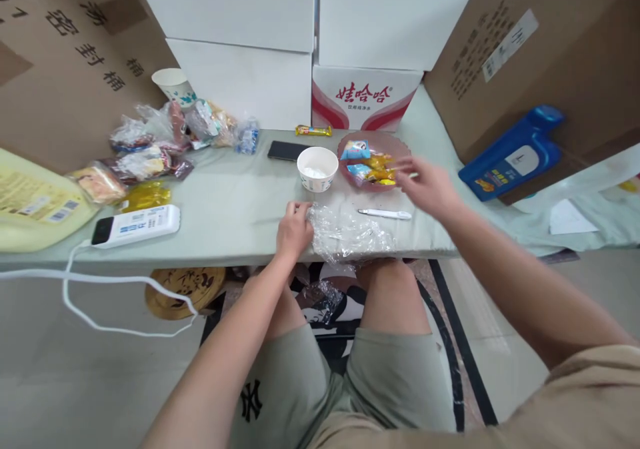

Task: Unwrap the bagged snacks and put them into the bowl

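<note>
My left hand [295, 229] is closed at the table's front, its curled fingers gripping the left edge of a crumpled sheet of clear plastic wrap [350, 230]. The wrap hangs over the table edge toward my knees. Over the right rim of a translucent pink plate [345, 143] is my right hand [427, 183], slightly blurred, with fingers stretched out and nothing visible in them. Small wrapped snacks [377, 167] in yellow and blue packets lie on that plate. Left of it stands a white paper bowl [318, 181] with something whitish inside. A white utility knife [385, 214] lies between wrap and plate.
Behind the bowl are a black phone [286, 150] and a yellow snack bar [313, 131]. Packaged foods [143, 162], a paper cup [174, 87] and a corded white power bank [137, 225] are left. A blue bottle [515, 152] leans right. Cartons [367, 95] wall the back.
</note>
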`<state>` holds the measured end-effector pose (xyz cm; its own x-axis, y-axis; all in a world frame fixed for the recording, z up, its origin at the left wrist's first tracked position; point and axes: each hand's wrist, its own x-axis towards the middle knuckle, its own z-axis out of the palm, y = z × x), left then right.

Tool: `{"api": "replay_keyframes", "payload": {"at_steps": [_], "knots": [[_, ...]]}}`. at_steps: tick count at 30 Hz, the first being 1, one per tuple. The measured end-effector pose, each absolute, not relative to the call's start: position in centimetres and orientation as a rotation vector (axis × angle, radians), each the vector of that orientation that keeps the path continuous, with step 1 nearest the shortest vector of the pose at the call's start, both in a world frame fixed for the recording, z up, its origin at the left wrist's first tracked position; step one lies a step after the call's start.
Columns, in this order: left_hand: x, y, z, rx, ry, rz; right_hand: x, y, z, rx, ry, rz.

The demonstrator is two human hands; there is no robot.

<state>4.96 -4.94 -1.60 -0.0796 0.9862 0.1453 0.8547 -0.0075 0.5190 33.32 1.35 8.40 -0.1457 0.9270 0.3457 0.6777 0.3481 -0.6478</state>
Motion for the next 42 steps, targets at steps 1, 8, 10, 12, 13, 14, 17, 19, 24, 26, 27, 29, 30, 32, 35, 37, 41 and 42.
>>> {"api": "replay_keyframes", "payload": {"at_steps": [1, 8, 10, 12, 13, 14, 17, 19, 24, 26, 27, 29, 30, 32, 35, 37, 41, 42], "knots": [[4.9, -4.9, -1.6, 1.927, 1.997, 0.731, 32.8, -0.5, 7.2, -1.390, -1.985, 0.393], [4.6, -4.6, -2.2, 1.882, 1.952, 0.897, 28.8, -9.8, -1.4, -1.083, -2.430, 0.363], [4.4, -4.5, -2.4, 1.868, 1.918, 0.963, 28.6, -9.1, -2.5, -1.183, -2.384, 0.386], [4.0, -4.4, -2.5, 1.850, 1.844, 1.001, 29.0, -7.7, -2.7, -1.280, -2.315, 0.442], [3.7, -4.4, -2.5, 1.841, 1.789, 1.005, 29.2, -6.9, -2.6, -1.313, -2.289, 0.477], [3.3, -4.4, -2.6, 1.829, 1.728, 0.997, 29.5, -6.2, -2.4, -1.337, -2.268, 0.510], [1.7, -4.6, -2.5, 1.783, 1.582, 0.939, 29.8, -4.2, -1.5, -1.394, -2.222, 0.583], [0.3, -4.9, -2.2, 1.762, 1.571, 0.908, 29.4, -3.2, -1.0, -1.436, -2.196, 0.595], [-1.5, -6.2, 0.6, 1.902, 1.797, 0.895, 27.3, -1.9, -0.5, -1.411, -2.276, 0.569], [-0.9, -6.9, 2.0, 2.092, 1.806, 0.908, 26.5, -1.3, -0.4, -1.416, -2.365, 0.556], [-0.4, -7.3, 2.6, 2.212, 1.702, 0.813, 26.1, -1.0, -0.3, -1.410, -2.415, 0.545], [0.8, -8.0, 3.4, 2.400, 1.387, 0.431, 25.6, -0.4, -0.2, -1.345, -2.513, 0.517], [1.2, -8.3, 3.5, 2.425, 1.301, 0.242, 25.6, -0.2, -0.1, -1.288, -2.546, 0.504], [1.7, -8.7, 3.3, 2.404, 1.240, -0.035, 26.0, -0.4, 0.1, -1.148, -2.542, 0.457], [1.1, -8.8, 2.4, 2.342, 1.297, -0.134, 28.1, -2.8, 0.2, -1.008, -2.329, 0.284], [0.2, -8.6, 1.8, 2.303, 1.327, -0.061, 30.1, -5.3, -0.3, -0.993, -2.194, 0.203], [-1.1, -7.4, 1.1, 2.154, 1.411, 0.280, 33.4, -9.6, -2.6, -1.003, -2.417, 0.284], [-1.2, -7.0, 1.0, 2.089, 1.456, 0.380, 33.8, -10.1, -3.2, -1.056, -2.470, 0.286]]}}
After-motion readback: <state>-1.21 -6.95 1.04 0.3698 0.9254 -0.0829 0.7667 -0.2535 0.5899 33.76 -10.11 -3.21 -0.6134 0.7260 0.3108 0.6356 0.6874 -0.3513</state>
